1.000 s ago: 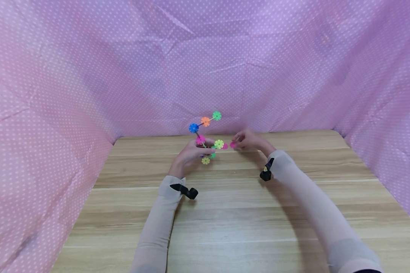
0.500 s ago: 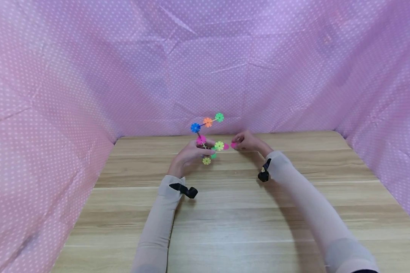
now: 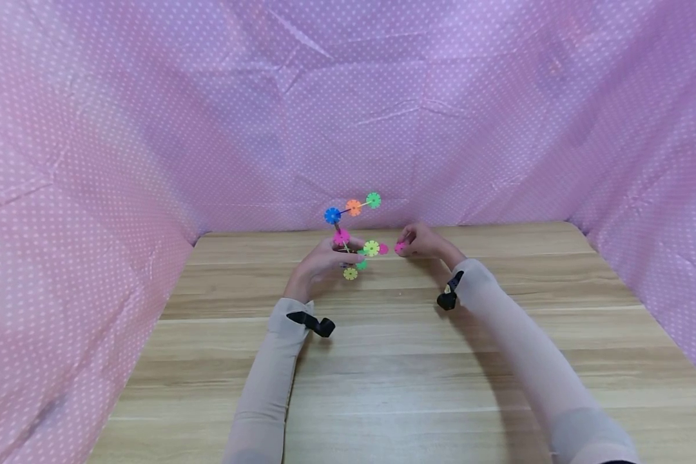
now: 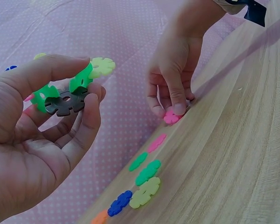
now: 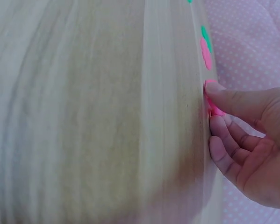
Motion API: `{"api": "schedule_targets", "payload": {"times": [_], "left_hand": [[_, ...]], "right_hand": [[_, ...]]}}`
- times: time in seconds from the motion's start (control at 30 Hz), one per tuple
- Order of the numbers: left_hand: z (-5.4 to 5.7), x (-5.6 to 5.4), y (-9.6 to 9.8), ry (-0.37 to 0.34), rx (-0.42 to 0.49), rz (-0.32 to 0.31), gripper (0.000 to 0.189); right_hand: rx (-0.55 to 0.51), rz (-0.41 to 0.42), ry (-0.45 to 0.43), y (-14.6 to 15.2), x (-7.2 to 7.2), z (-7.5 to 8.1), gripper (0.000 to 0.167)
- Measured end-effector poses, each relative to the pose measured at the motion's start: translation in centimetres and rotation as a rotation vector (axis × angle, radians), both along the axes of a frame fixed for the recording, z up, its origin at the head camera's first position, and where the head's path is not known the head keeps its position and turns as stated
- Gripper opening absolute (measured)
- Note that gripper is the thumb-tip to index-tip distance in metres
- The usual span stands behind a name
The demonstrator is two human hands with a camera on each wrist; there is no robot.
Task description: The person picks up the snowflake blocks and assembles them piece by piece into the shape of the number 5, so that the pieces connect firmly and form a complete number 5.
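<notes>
My left hand (image 3: 325, 258) grips a chain of interlocking snowflake discs above the table. In the left wrist view a black disc (image 4: 65, 105), a bright green disc (image 4: 81, 79) and a yellow-green disc (image 4: 102, 67) show at its fingers and thumb. The chain's upper end carries a blue disc (image 3: 332, 215), an orange disc (image 3: 354, 207) and a green disc (image 3: 374, 200). At the far table edge, my right hand (image 3: 423, 241) pinches a pink disc (image 4: 172, 116) between thumb and fingers; its fingers partly cover the disc (image 5: 215, 106).
Loose discs lie along the table's far edge: a pink disc (image 4: 157, 143), green discs (image 4: 148, 172), a yellow disc (image 4: 145, 192), a blue disc (image 4: 119, 203) and an orange one. A polka-dot curtain (image 3: 348, 129) hangs behind the wooden table (image 3: 394, 374).
The chain's upper end has shifted slightly right. My right hand has moved a little right with the pink disc, whose face now shows more. The left hand has barely moved.
</notes>
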State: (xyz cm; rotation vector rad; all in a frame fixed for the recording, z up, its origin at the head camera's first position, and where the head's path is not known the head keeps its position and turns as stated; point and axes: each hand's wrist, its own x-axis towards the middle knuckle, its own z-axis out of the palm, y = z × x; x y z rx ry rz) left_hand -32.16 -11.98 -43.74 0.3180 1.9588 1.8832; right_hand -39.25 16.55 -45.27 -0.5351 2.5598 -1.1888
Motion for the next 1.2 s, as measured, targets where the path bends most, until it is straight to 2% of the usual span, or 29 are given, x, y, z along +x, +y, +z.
{"api": "schedule_targets", "payload": {"times": [0.2, 0.37, 0.47, 0.7, 0.93, 1.03, 1.2], "left_hand": [[0.0, 0.1, -0.1, -0.005, 0.002, 0.005, 0.037], [0.0, 0.1, -0.2, 0.0, 0.002, 0.004, 0.036], [0.1, 0.1, -0.2, 0.009, 0.005, 0.003, 0.035], [-0.1, 0.1, -0.2, -0.011, 0.024, 0.04, 0.034], [-0.1, 0.2, -0.4, -0.014, 0.051, 0.057, 0.034], [0.0, 0.3, -0.5, -0.03, 0.073, 0.067, 0.036], [0.0, 0.3, -0.5, -0.037, 0.104, 0.079, 0.04]], "right_hand": [[-0.058, -0.011, 0.011, 0.4, 0.0, -0.4, 0.023], [-0.135, -0.065, -0.07, 0.5, 0.3, -0.6, 0.024], [-0.163, -0.104, -0.102, 0.5, 0.8, -0.4, 0.027], [-0.201, -0.144, -0.099, 0.3, 1.8, 0.5, 0.031], [-0.287, -0.093, -0.018, -0.3, 2.3, 1.1, 0.028], [-0.356, -0.048, -0.003, -0.7, 2.6, 1.6, 0.026], [-0.423, -0.026, 0.026, -1.6, 3.4, 2.6, 0.025]]}}
